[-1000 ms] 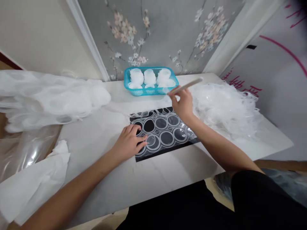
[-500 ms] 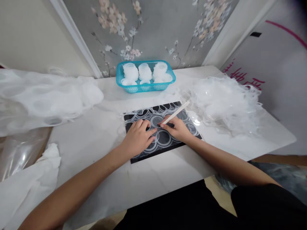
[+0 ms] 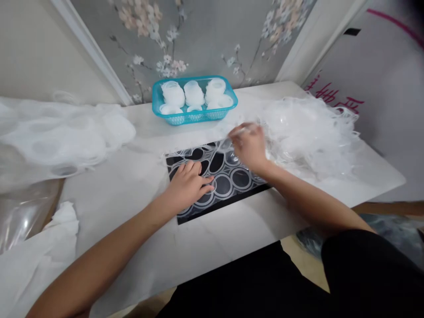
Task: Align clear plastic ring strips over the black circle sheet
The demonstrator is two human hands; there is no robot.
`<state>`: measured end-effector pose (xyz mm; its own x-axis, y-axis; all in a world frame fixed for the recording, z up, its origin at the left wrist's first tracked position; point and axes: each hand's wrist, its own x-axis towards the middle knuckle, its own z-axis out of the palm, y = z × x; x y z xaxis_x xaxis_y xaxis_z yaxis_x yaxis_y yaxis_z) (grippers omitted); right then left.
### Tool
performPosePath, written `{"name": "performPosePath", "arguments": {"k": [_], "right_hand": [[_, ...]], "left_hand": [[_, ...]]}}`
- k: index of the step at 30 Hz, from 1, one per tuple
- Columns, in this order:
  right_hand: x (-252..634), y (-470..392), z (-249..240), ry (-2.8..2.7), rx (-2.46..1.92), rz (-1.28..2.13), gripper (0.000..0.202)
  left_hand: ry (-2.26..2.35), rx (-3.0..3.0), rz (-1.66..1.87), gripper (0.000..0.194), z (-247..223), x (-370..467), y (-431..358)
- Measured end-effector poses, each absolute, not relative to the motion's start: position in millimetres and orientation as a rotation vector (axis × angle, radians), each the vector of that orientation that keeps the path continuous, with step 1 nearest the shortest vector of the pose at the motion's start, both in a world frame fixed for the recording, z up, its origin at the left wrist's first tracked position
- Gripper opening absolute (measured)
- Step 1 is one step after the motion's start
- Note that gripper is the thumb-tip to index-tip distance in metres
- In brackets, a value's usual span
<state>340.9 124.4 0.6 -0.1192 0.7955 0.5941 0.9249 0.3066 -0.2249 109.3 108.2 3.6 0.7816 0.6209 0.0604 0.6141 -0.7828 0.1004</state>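
Note:
A clear plastic sheet with ring outlines [image 3: 223, 185] lies over a black mat [image 3: 190, 217] on the white table. My left hand [image 3: 188, 181] rests on the sheet's left part, palm down, with its fingers apart. My right hand [image 3: 250, 145], smeared by motion, is above the far right part of the mat. Its fingers are closed on the far edge of the sheet, which is pulled up in a crease and stretches the rings below. A pale streak at the fingers may be the white stick; blur hides it.
Behind the mat stands a blue plastic basket [image 3: 195, 115] holding stacks of translucent white discs [image 3: 194, 93]. A heap of clear plastic offcuts [image 3: 304, 137] lies to the right. Layered translucent sheets [image 3: 62, 137] are piled at the left, above a clear bag [image 3: 28, 212].
My right hand has moved up and away from the middle of the mat, lifting the sheet's far part. My left hand stays pressed on the sheet. The view has shifted slightly.

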Motion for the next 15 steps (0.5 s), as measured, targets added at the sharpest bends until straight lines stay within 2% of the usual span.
{"name": "performPosePath", "arguments": {"k": [2, 5, 9, 15], "right_hand": [[357.2, 130.3, 8.9, -1.728, -1.565, -0.238, 0.02], [371.8, 113.4, 0.3, -1.832, -1.449, 0.066, 0.016], [372.4, 84.2, -27.8, -1.812, -1.408, 0.456, 0.014], [371.8, 87.5, -33.7, -1.76, -1.428, 0.564, 0.014]], "left_hand": [[0.996, 2.918, 0.103, 0.031, 8.9, 113.2, 108.3], [0.973, 2.961, 0.121, 0.03, 15.8, 125.7, 107.4], [0.925, 2.986, 0.186, 0.042, 15.1, 150.8, 106.2], [0.953, 2.991, 0.108, 0.049, 4.0, 167.7, 109.1]]}}
